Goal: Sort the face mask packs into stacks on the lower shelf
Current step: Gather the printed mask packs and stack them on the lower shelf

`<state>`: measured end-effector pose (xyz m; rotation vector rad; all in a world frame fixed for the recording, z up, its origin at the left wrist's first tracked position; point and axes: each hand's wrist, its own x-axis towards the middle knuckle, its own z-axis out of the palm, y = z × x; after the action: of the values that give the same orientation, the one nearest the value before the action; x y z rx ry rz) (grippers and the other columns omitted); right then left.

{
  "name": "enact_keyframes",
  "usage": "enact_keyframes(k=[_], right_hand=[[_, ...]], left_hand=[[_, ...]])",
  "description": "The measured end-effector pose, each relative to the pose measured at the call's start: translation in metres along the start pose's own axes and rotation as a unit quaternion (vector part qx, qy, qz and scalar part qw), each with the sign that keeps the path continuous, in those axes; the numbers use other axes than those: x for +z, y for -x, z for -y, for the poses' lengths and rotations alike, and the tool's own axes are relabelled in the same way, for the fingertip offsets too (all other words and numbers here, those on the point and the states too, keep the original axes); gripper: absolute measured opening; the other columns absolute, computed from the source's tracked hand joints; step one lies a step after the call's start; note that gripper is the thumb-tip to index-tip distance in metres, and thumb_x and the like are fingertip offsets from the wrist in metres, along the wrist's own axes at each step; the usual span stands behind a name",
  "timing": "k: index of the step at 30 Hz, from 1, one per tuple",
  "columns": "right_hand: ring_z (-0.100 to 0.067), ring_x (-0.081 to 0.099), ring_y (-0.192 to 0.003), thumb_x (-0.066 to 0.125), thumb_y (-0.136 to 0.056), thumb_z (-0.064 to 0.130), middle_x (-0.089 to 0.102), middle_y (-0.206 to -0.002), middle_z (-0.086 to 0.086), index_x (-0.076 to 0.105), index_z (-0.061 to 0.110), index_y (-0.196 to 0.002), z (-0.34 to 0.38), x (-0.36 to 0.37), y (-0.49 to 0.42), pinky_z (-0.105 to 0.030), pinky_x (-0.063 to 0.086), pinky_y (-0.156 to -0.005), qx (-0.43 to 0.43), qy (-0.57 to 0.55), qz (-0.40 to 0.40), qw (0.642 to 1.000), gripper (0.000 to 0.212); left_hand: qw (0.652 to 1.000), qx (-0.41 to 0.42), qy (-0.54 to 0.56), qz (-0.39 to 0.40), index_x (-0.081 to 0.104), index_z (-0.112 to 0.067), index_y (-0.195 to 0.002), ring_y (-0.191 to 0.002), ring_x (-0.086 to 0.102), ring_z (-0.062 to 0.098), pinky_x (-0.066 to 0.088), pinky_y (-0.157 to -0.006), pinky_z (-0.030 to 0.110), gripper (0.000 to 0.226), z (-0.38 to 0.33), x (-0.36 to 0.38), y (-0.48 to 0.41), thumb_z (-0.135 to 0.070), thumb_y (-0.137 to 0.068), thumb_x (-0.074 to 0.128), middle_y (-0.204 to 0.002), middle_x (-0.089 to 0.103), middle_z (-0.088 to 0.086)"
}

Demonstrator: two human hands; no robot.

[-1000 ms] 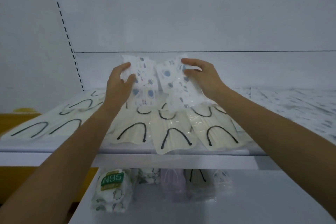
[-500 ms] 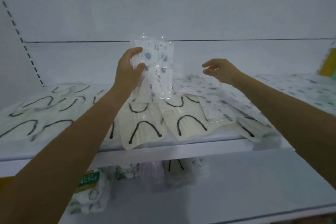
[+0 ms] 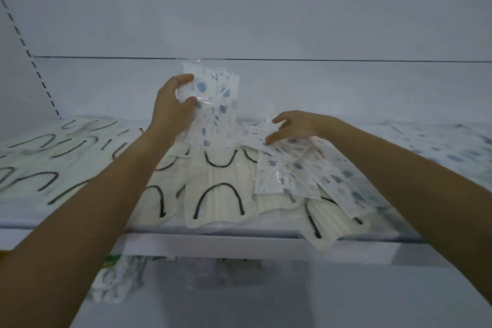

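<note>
Blue-printed packs (image 3: 213,104) stand upright, clenched in the left hand (image 3: 170,109) at eleven o'clock. The right hand (image 3: 298,125) curls over loose packs (image 3: 290,170) at one o'clock; grip unclear. Likely gathering: next pinch one, then stack on the lower shelf (image 3: 266,301) at six.

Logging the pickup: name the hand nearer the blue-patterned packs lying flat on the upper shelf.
Right. The right hand is over those flat packs, fingers at their far edge; the left hand is up and left of them, holding another patterned pack upright.
</note>
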<state>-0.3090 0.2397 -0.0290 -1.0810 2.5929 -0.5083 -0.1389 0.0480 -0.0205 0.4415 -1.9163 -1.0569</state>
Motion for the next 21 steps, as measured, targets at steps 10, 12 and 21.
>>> enact_keyframes(k=[10, 12, 21], right_hand=[[-0.015, 0.06, -0.078, 0.06, -0.088, 0.003, 0.058, -0.084, -0.002, 0.049, 0.007, -0.13, 0.0, -0.014, 0.006, -0.025, 0.05, -0.071, -0.092, -0.302, -0.103, 0.943, 0.043], [-0.017, 0.058, -0.091, 0.067, -0.086, 0.017, 0.058, -0.099, -0.002, 0.046, 0.014, -0.133, 0.006, -0.018, 0.011, -0.028, 0.049, -0.078, -0.097, -0.257, -0.083, 0.958, 0.052], [-0.015, 0.053, -0.092, 0.072, -0.081, 0.014, 0.052, -0.098, 0.005, 0.058, 0.032, -0.116, 0.013, 0.011, 0.021, -0.04, 0.05, -0.086, -0.116, -0.095, -0.021, 0.989, 0.042]], left_hand=[[1.0, 0.003, -0.021, -0.005, 0.057, -0.019, -0.121, -0.119, 0.052, 0.025, 0.043, -0.103, 0.043, 0.045, -0.002, 0.003, 0.01, 0.003, -0.082, 0.056, -0.127, 0.051, -0.004], [1.0, 0.001, -0.021, -0.017, 0.057, -0.021, -0.121, -0.118, 0.052, 0.028, 0.042, -0.103, 0.046, 0.045, -0.002, -0.004, 0.006, 0.002, -0.082, 0.055, -0.129, 0.052, -0.003], [0.999, 0.004, -0.035, -0.027, 0.056, -0.018, -0.121, -0.119, 0.051, 0.027, 0.04, -0.105, 0.045, 0.042, 0.01, -0.024, 0.008, 0.002, -0.084, 0.055, -0.13, 0.05, -0.001]])
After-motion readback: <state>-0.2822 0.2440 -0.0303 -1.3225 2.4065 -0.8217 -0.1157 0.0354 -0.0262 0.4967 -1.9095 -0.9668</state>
